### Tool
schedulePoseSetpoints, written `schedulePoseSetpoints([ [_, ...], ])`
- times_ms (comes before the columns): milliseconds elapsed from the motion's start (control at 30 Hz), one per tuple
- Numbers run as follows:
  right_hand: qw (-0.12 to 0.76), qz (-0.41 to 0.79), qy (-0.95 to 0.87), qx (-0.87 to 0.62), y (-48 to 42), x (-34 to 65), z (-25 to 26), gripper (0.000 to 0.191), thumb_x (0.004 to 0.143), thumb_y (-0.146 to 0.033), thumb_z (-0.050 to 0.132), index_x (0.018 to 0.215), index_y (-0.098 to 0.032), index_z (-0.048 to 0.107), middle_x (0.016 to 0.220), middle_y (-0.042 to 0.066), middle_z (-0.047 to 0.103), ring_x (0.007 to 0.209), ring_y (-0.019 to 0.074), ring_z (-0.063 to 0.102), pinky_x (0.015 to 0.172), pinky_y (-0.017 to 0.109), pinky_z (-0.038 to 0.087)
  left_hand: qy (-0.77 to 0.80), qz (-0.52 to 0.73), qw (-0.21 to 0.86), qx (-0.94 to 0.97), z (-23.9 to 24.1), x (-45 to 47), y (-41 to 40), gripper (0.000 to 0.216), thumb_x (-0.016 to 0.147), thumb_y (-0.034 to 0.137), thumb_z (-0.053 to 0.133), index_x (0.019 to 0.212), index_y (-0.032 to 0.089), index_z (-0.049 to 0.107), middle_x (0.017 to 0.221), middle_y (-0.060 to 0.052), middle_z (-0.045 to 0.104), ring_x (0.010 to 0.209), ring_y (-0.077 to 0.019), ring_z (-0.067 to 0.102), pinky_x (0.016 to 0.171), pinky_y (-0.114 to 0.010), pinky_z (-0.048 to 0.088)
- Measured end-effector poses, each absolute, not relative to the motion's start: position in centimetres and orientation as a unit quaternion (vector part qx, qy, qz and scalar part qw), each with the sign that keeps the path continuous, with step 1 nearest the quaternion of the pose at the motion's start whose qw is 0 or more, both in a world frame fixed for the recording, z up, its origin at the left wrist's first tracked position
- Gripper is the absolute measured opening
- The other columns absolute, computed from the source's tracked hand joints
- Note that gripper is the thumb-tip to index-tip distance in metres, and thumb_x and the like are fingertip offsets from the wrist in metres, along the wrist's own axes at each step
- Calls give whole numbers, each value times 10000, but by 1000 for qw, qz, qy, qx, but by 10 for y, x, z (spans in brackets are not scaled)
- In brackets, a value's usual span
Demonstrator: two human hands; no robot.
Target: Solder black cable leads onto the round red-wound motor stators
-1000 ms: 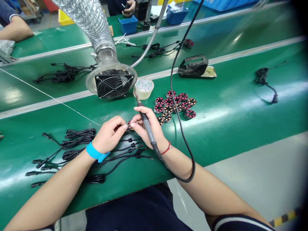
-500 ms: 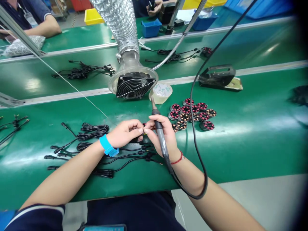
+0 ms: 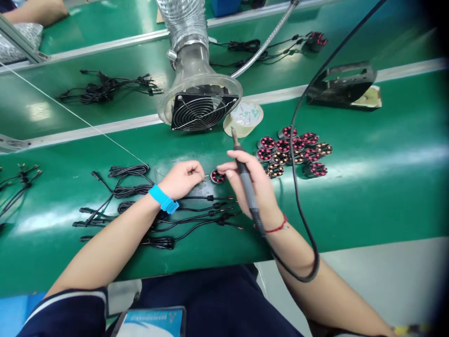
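A soldering iron lies in my right hand, its tip pointing up and away, its black cord looping down over the forearm. The thumb and fingers of that hand reach a small stator with red coils; whether they grip or just touch it, I cannot tell. My left hand is closed in a pinch just left of the stator, with thin wire ends showing at the fingertips. Several black cables with stripped ends lie below and left of the hands.
An extraction hood with a fan grille hangs beyond my hands. Behind them stands a roll of tape. More stators cluster on the right, below a black iron stand. A cable bundle lies farther back. Another person's arm shows top left.
My hands have moved apart, and the stator between them shows more fully. The soldering iron stays in my right hand. The view has tilted down.
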State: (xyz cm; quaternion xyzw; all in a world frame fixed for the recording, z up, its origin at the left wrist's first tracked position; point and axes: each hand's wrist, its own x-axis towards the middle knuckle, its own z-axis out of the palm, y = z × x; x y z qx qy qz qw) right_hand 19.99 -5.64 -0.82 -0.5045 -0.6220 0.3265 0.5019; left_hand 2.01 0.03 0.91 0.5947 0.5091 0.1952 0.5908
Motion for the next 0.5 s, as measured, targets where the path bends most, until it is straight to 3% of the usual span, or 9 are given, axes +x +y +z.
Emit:
schedulePoseSetpoints([
  [100,475,304,-618,-548,-67,209,2,343,949,-295,557,1292,-278,542,895,9,728,778,163,708,748,332,594,526,179,581,594,2,16,7,66,680,153,538,620,145,565,628,23,562,622,-94,468,633,-231,371],
  [233,528,233,-602,-552,-88,206,-6,328,908,-263,621,1234,-296,612,1068,33,698,810,177,694,776,370,591,504,164,580,618,-4,15,8,77,715,169,556,646,148,582,621,24,558,604,-94,472,619,-233,377],
  [367,568,165,-584,-556,-103,200,-28,311,835,-213,687,1140,-258,650,930,26,694,736,169,680,678,324,579,492,166,555,650,-6,18,6,113,761,209,576,673,144,603,622,21,566,587,-90,475,596,-228,383],
  [500,576,177,-563,-565,-109,202,-37,247,835,-267,690,1078,-241,651,889,20,688,615,137,656,554,280,539,490,175,522,676,-4,20,7,115,769,174,578,663,140,610,601,29,555,565,-80,459,565,-217,367],
])
